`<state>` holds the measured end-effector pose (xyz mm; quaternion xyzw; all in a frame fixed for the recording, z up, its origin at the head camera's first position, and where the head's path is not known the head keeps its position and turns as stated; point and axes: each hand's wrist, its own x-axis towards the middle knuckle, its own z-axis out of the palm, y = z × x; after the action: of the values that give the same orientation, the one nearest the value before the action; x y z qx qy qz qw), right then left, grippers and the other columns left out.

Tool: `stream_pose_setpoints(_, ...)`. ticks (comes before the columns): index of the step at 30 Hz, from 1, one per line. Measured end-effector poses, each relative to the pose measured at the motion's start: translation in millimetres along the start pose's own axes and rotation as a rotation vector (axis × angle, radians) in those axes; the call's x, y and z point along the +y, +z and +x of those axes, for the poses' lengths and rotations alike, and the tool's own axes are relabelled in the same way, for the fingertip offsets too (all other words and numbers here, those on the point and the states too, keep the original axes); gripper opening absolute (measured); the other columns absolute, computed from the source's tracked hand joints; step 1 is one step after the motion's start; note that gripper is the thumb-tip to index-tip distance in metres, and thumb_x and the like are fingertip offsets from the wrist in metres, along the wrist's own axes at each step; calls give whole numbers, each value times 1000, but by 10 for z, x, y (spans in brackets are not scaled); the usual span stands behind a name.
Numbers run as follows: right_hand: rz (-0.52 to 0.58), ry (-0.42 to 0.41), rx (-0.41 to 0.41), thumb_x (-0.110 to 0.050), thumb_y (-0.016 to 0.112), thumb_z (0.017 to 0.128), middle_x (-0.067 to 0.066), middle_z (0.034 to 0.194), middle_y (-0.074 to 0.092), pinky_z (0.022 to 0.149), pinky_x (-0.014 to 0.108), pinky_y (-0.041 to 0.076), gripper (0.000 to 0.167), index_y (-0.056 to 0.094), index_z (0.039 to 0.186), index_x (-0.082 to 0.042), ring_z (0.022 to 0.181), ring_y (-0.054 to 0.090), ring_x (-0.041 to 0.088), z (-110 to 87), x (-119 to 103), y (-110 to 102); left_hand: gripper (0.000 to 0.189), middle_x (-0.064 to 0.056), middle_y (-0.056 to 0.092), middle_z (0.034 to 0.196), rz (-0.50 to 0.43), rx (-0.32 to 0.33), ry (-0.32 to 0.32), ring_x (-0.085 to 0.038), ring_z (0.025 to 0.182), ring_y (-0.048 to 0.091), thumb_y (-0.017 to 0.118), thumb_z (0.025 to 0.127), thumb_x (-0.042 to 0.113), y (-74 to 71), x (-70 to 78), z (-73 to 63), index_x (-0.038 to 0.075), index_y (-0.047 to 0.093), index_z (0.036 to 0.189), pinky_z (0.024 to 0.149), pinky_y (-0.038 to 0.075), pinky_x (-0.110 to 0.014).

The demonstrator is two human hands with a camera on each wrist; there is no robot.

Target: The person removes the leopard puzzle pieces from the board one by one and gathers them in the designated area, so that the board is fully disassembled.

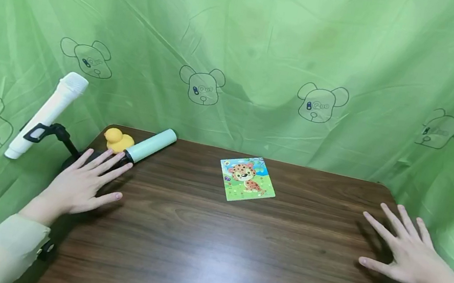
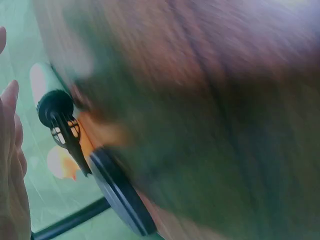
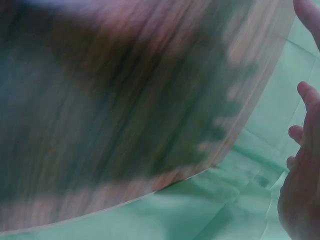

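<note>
My left hand (image 1: pixel 79 187) is held over the left side of the table, fingers spread and nothing in it. Past its fingertips lies a mint-green cylinder (image 1: pixel 151 145) with a black collar and slotted black end (image 2: pixel 65 131). Just beyond those fingers sits a yellow rubber duck (image 1: pixel 119 140). Over the right side, my right hand (image 1: pixel 407 254) has its fingers spread too, holding nothing, and its shadow falls on the wood (image 3: pixel 150 115). Between the hands, toward the back, a square picture card (image 1: pixel 247 179) with a cartoon leopard lies flat.
A white microphone (image 1: pixel 46 115) is clipped to a black stand at the left; the stand's round base (image 2: pixel 122 192) is on the table (image 1: pixel 281 249). Green cloth (image 1: pixel 269 44) printed with bear heads hangs behind and along both sides.
</note>
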<state>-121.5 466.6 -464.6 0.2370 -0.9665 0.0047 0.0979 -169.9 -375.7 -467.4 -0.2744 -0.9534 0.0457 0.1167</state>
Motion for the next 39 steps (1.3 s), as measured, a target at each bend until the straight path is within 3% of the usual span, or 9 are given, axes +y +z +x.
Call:
stream_pose_setpoints(8, 75, 4, -45, -69, 85, 82, 21, 181, 13, 125, 70, -19, 119, 22, 176, -34, 167, -7, 46, 372, -293, 48, 84, -8, 32, 179, -41, -16, 21, -36, 165, 27, 55, 103, 73, 46, 288, 392, 28, 38, 172, 131, 15, -65)
stream_pose_setpoints(15, 155, 22, -113, -73, 80, 87, 24, 181, 12, 121, 85, 5, 114, 21, 176, -35, 164, 5, 54, 783, -638, 154, 87, -5, 23, 182, -87, -45, 29, -31, 167, 19, 49, 103, 77, 83, 715, 882, 30, 32, 175, 132, 13, -66)
stream_pose_setpoints(20, 253, 48, -155, -76, 78, 87, 21, 182, 10, 120, 85, 11, 111, 25, 175, -33, 165, 6, 53, 1117, -873, 248, 88, -7, 20, 182, -152, -65, 10, -32, 168, 17, 45, 104, 79, 96, 1036, 1212, 32, 25, 176, 133, 8, -65)
stream_pose_setpoints(24, 379, 92, -189, -74, 74, 93, 21, 181, 14, 120, 83, 18, 103, 30, 174, -27, 164, 11, 52, 1372, -1079, 307, 89, -11, 24, 180, -254, -70, -26, -39, 166, 21, 48, 105, 75, 127, 1315, 1413, 26, 27, 176, 132, 11, -67)
stream_pose_setpoints(27, 481, 129, -198, -70, 68, 100, 22, 177, 25, 118, 76, 34, 95, 33, 173, -21, 157, 35, 49, 1532, -1224, 357, 86, -19, 29, 177, -392, -71, -43, -46, 162, 30, 57, 105, 66, 215, 1492, 1521, 18, 35, 173, 129, 22, -68)
stream_pose_setpoints(31, 594, 162, -153, -59, 67, 106, 21, 167, 43, 106, 59, 53, 86, 37, 171, -11, 137, 59, 39, 1680, -1363, 464, 79, -25, 40, 171, -587, -78, -53, -47, 156, 41, 68, 105, 48, 344, 1684, 1628, 9, 42, 169, 125, 36, -64)
stream_pose_setpoints(39, 742, 229, -67, -37, 74, 106, 21, 145, 63, 97, 52, 55, 77, 41, 166, -1, 121, 66, 35, 1891, -1570, 660, 84, -18, 49, 166, -787, -101, -153, -37, 156, 43, 76, 102, 40, 410, 1911, 1838, 2, 40, 167, 126, 38, -55)
